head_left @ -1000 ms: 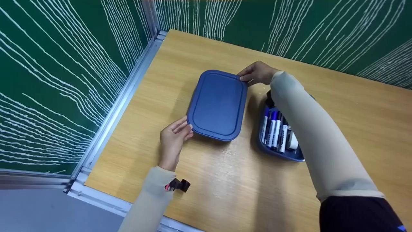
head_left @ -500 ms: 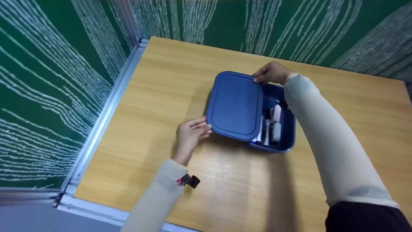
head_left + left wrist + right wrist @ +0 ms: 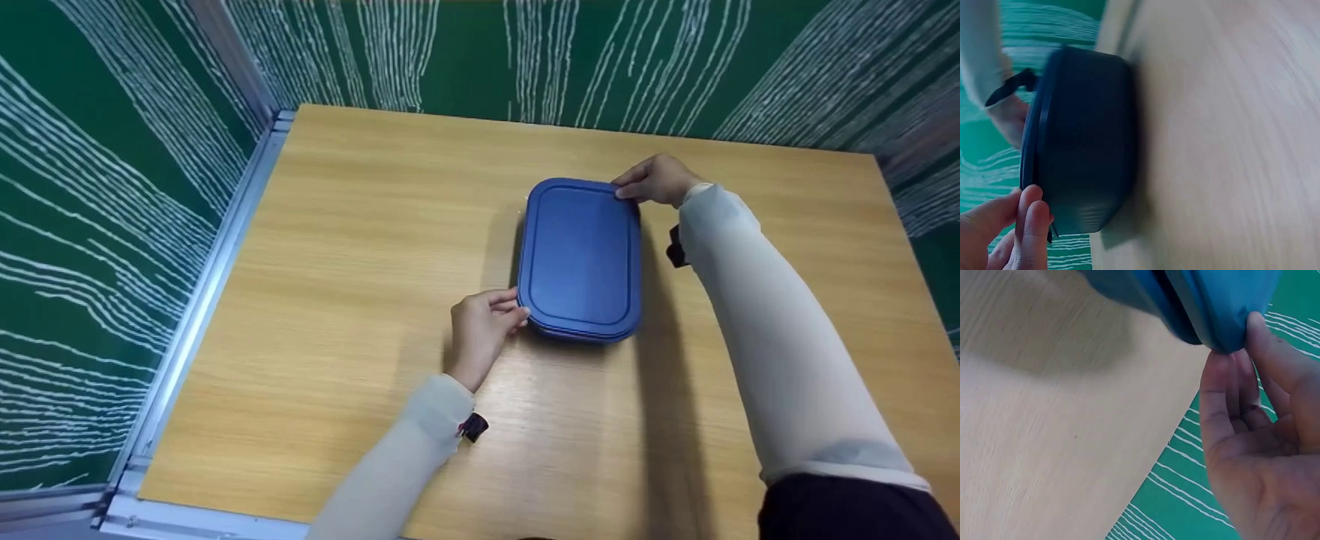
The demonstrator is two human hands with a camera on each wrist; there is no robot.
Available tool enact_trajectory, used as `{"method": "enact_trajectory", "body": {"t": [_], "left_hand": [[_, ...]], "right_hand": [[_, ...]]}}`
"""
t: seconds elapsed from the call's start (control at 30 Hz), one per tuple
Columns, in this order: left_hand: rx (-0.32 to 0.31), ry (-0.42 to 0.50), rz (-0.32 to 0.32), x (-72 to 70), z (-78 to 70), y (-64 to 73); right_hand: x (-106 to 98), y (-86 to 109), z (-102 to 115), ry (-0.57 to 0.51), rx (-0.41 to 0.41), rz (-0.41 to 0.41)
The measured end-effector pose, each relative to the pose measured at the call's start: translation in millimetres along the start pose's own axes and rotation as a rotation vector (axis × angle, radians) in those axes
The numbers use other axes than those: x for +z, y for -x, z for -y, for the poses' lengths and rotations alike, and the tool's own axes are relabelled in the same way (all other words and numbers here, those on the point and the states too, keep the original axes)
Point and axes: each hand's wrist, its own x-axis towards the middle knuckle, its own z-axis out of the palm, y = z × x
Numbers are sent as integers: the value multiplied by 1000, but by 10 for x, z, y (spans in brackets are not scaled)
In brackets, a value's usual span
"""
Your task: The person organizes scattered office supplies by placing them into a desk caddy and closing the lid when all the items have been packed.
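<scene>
I see the left hand (image 3: 484, 326) at the centre of the head view, its fingertips pinching the near left corner of the blue lid (image 3: 581, 255). In the left wrist view the fingers (image 3: 1026, 225) are curled against the lid's rim at the lower left of the frame. The left forearm, in a pale sleeve, runs down toward the bottom edge.

The right hand (image 3: 656, 180) sits right of centre in the upper half, thumb and fingers pinching the far right corner of the lid. The right wrist view confirms this: the fingertips (image 3: 1230, 363) close on the lid's edge at the upper right. The right forearm runs diagonally to the lower right corner.

The two hands are well apart, at opposite corners of the lid.

The lid lies flat on the blue box (image 3: 1086, 163), which stands on the wooden table (image 3: 360, 247) just right of centre. I can read no brand, label or writing on lid or box.

Change from the earlier frames: a second ago the lid was held left of the open box, whose markers showed; half a second ago it covered part of the box; now it covers the box fully and the markers are hidden.

Green walls with white lines (image 3: 90, 187) surround the table on the left and top.
</scene>
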Motion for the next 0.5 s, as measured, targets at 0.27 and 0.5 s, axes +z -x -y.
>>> {"method": "enact_trajectory", "body": {"t": [0.27,0.5], "left_hand": [[51,-151,26,51,-29,56],[36,-192,70,-43,-21,13]], "right_hand": [[9,72,-91,6,12,-9],[221,151,-174,-53,-60,-154]]}}
